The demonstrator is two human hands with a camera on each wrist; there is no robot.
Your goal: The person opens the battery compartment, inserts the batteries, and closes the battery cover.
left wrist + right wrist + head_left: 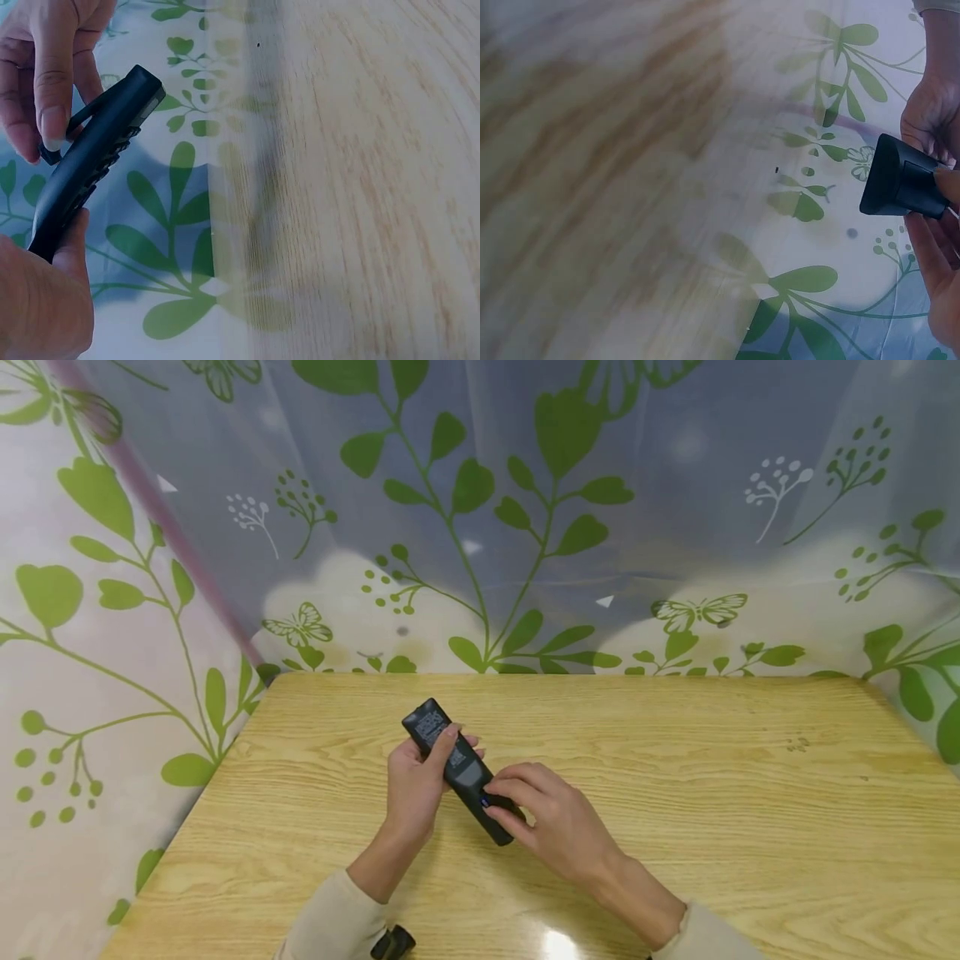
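Note:
A black remote control (463,768) is held above the table, its labelled back facing up. My left hand (414,789) grips it around the far half, thumb lying across the back. At the near half, my right hand (562,818) pinches the battery cover (90,109), which stands tilted away from the remote's body in the left wrist view. A small blue spot shows by the right fingertips in the head view; what it is I cannot tell. The right wrist view catches the remote's end face (881,176), with parts of both hands around it.
The remote is over a wood-grain table (712,777). A cloth with green leaves and butterflies (480,527) hangs behind the table and along its left side. A small black object (393,942) sits by the left sleeve at the bottom edge.

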